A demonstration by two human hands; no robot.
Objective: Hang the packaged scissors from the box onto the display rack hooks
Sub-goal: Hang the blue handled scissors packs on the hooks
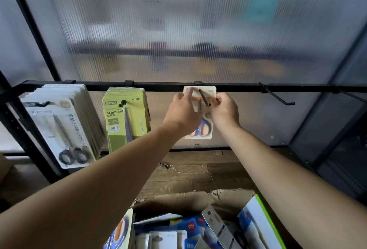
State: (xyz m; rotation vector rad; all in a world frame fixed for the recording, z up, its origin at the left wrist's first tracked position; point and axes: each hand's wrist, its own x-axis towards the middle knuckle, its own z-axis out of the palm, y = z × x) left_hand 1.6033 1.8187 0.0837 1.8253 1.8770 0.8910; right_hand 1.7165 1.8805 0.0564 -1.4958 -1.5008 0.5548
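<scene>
While at the hook [204,98], hands [182,111] [225,111] pinch-tight on one scissors pack [205,128]

My left hand [182,113] and right hand [224,109] crowd the middle hook [204,98], both gripping the scissors card [210,93] at it. Green packs [127,121] hang close on the left, white packs [63,121] beyond, filling those hooks. Rightward is free: bare hook [282,99] well apart, open air round it. Ribbed panel [178,30] blocks behind, box [178,199] below my forearms
</scene>
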